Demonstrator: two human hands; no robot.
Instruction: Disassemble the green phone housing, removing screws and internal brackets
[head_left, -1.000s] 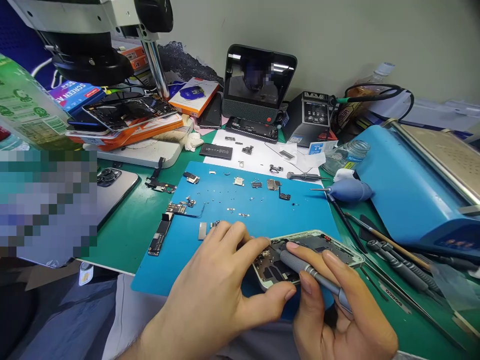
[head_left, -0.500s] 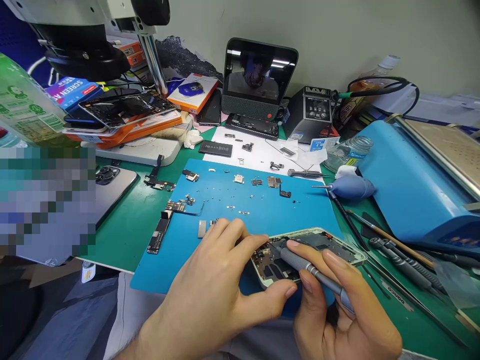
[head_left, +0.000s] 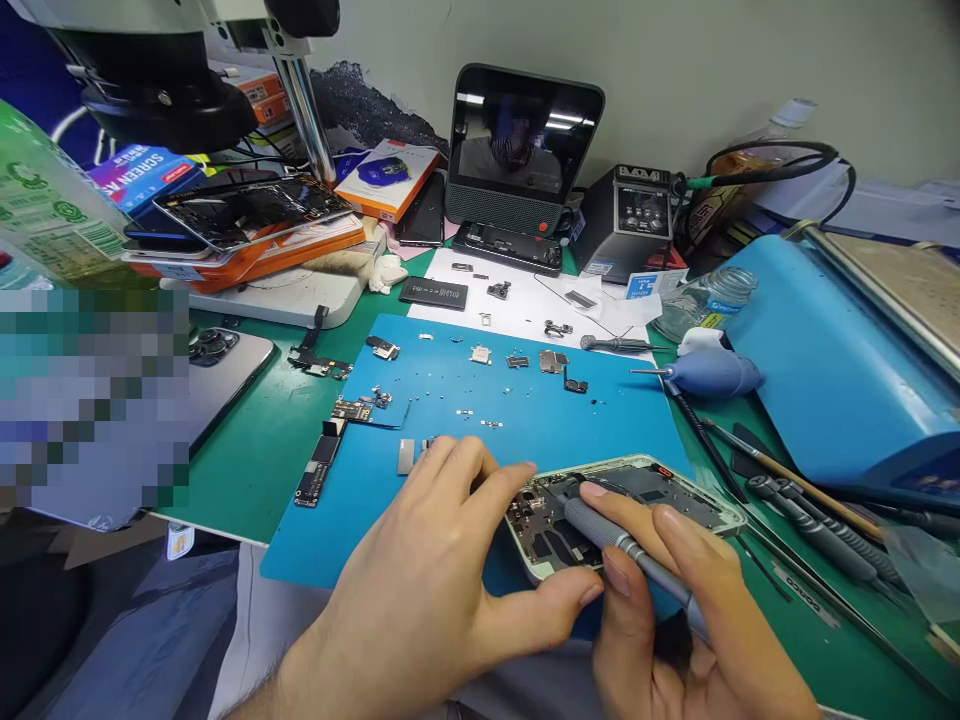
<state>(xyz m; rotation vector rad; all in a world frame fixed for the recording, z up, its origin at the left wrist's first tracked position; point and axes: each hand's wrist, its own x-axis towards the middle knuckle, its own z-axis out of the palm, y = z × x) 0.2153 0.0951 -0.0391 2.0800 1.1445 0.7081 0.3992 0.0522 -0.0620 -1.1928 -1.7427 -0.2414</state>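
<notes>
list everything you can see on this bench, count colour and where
phone frame: 1, pale green rim, opened, front of blue mat
screwdriver: 1, grey, tip in the frame
blue mat: 1, blue, centre of green bench
logic board: 1, black, mat's left edge
small parts and screws: many, metal, scattered over mat
white sheet: 1, behind mat, holds more parts
air blower: 1, blue, right of mat
spare tools: several, dark, right side
soldering station: 1, black, back
screen device: 1, black, back centre
microscope: 1, top left
silver phone: 1, face down, left
left hand: steadies the frame
right hand: grips the screwdriver
</notes>
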